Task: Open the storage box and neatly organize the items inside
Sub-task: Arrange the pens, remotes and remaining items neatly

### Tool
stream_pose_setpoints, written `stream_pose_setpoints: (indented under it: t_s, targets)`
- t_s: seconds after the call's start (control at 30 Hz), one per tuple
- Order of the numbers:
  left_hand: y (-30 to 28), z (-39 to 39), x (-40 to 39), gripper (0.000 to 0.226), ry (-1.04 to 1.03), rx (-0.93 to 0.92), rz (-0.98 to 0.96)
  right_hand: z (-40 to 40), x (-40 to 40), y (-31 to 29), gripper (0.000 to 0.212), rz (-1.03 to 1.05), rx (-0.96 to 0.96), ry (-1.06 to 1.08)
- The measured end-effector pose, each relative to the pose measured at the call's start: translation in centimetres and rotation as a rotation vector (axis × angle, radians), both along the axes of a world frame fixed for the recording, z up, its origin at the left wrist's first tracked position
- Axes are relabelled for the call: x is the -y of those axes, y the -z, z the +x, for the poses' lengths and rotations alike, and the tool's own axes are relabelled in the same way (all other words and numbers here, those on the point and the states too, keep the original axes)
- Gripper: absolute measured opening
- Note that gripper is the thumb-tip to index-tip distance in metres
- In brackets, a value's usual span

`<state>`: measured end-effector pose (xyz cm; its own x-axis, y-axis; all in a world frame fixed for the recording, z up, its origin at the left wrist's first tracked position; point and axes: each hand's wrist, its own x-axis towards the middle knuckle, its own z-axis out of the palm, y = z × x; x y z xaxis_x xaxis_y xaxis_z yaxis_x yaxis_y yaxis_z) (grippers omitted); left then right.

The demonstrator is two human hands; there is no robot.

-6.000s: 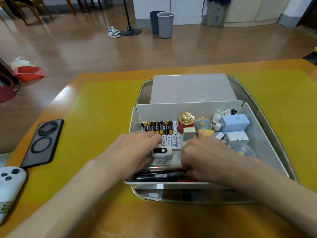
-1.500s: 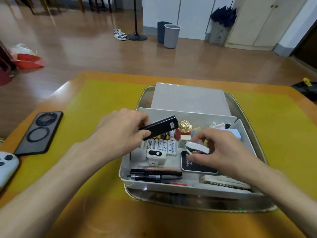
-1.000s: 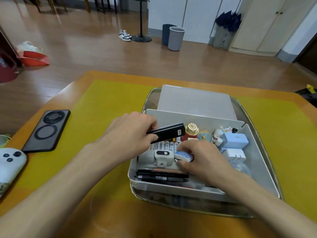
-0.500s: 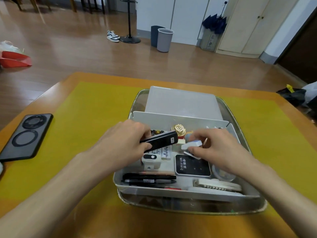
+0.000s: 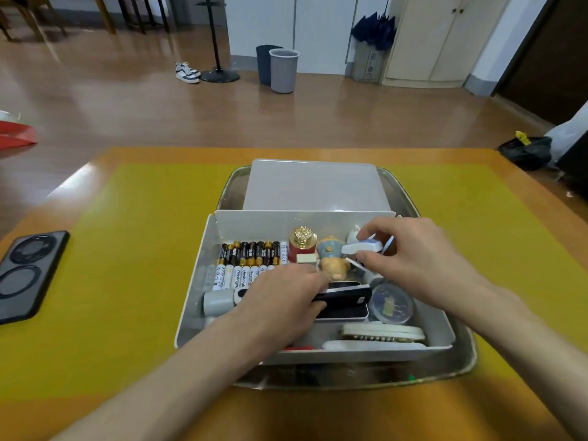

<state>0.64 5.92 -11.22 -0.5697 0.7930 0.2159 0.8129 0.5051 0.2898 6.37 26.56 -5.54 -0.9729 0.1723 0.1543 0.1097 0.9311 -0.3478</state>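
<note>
Our left hand [image 5: 283, 300] grips a black stick [image 5: 346, 297]; our right hand [image 5: 410, 256] pinches a white piece [image 5: 361, 248] just above figurines [image 5: 332, 261] it could topple.

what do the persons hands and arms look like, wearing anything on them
Both arms are bare from the near edge of the picture forward: no sleeves show. The left hand and right hand wear no gloves, and no watch, bracelet or ring is visible on either wrist or on the fingers that show. No markings or bandages can be seen.
</note>
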Motion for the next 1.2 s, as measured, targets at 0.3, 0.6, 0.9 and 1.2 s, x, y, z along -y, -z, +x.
stream_pose_setpoints:
  t_s: [0.3,0.6,0.9,1.2]
  targets:
    - [0.2,-0.6,-0.3,0.015,0.014,0.0,-0.004,0.4,-0.8,0.7,0.017,0.03,0.078,-0.004]
    - [0.2,-1.8,-0.6,0.017,-0.091,0.212,-0.052,0.6,-0.6,0.2,0.019,-0.026,0.047,-0.001]
    - [-0.3,-1.2,-0.4,0.041,0.027,-0.027,-0.185,0.7,-1.1,0.6,0.014,-0.082,0.063,-0.011]
    - [-4.2,-1.7,6.0,0.023,-0.066,0.04,-0.226,1.5,2.4,1.3,0.02,-0.484,0.178,-0.298]
